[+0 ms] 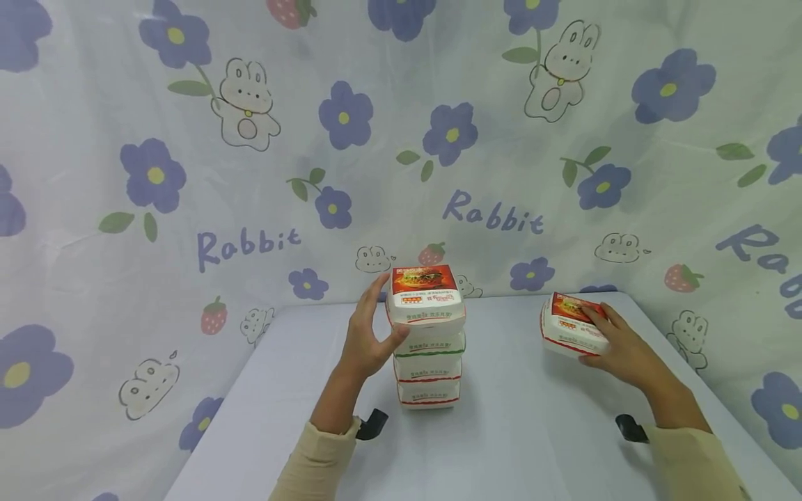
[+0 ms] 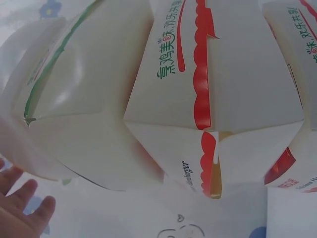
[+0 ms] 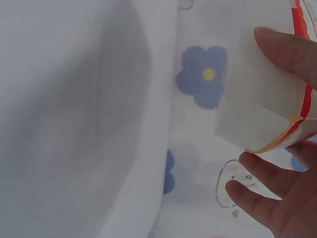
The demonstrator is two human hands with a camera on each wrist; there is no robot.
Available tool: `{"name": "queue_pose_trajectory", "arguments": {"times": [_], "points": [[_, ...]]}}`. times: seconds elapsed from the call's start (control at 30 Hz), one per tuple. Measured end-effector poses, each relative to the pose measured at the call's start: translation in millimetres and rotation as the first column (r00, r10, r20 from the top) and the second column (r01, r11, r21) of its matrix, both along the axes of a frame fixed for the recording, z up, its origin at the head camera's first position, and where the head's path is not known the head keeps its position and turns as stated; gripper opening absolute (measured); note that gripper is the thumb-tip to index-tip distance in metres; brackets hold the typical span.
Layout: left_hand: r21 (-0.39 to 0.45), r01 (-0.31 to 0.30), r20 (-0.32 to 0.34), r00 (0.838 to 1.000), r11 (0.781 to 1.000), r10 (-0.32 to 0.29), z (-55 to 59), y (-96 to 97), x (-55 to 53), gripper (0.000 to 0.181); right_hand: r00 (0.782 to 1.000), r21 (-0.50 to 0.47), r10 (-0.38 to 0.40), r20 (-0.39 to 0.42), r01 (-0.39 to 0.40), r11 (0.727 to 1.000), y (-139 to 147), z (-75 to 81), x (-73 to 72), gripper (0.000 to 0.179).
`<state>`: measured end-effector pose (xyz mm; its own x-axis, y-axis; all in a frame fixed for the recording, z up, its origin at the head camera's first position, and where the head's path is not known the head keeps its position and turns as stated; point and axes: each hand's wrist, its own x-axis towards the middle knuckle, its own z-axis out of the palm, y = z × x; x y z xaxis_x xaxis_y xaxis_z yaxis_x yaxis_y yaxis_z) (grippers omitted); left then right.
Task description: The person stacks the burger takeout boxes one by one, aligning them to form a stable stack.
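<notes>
Several white burger boxes [image 1: 429, 372] stand in a stack on the table, printed with red or green edge lines. The uppermost burger box [image 1: 426, 296] has a red lid with a burger picture. My left hand [image 1: 366, 337] is at its left side, thumb by the front corner and fingers fairly straight towards the back; in the left wrist view, the fingertips [image 2: 42, 210] show beside the stack. To the right, my right hand [image 1: 620, 344] grips another burger box [image 1: 570, 323], thumb at the near side and fingers over the lid. That box is tilted, above the table.
The boxes are on a white-covered table [image 1: 501, 431]. Close behind it hangs a pale curtain [image 1: 388, 174] with rabbits, purple flowers and strawberries. The curtain also runs along both sides. A dark strap piece [image 1: 372, 424] juts from the left sleeve.
</notes>
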<state>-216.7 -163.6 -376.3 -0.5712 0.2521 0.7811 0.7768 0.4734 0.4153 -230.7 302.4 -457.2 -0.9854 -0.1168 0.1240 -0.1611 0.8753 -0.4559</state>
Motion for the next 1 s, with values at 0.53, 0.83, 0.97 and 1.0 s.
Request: {"name": "queue_pose_trajectory", "arguments": {"times": [0.53, 0.83, 0.97, 1.0], "points": [[0.018, 0.0, 0.001, 1.0, 1.0, 0.0, -1.6, 2.7, -0.4, 0.09, 0.991, 0.007, 0.132, -0.028, -0.132, 0.991, -28.6, 56.6, 3.6, 0.108], [0.034, 0.019, -0.007, 1.0, 0.999, -0.018, -2.4, 6.2, -3.9, 0.089, 0.979, 0.033, 0.188, -0.077, -0.186, 0.982, -46.3, 92.1, 3.2, 0.104], [0.044, 0.016, -0.019, 1.0, 0.999, -0.015, 0.1, 8.1, -4.9, 0.089, 0.972, 0.015, 0.215, -0.096, -0.214, 0.977, -56.6, 109.3, 2.3, 0.103], [0.047, 0.015, -0.022, 1.0, 0.999, -0.014, 0.5, 8.6, -4.8, 0.089, 0.971, 0.011, 0.217, -0.097, -0.217, 0.976, -59.2, 112.6, 1.8, 0.103]]}}
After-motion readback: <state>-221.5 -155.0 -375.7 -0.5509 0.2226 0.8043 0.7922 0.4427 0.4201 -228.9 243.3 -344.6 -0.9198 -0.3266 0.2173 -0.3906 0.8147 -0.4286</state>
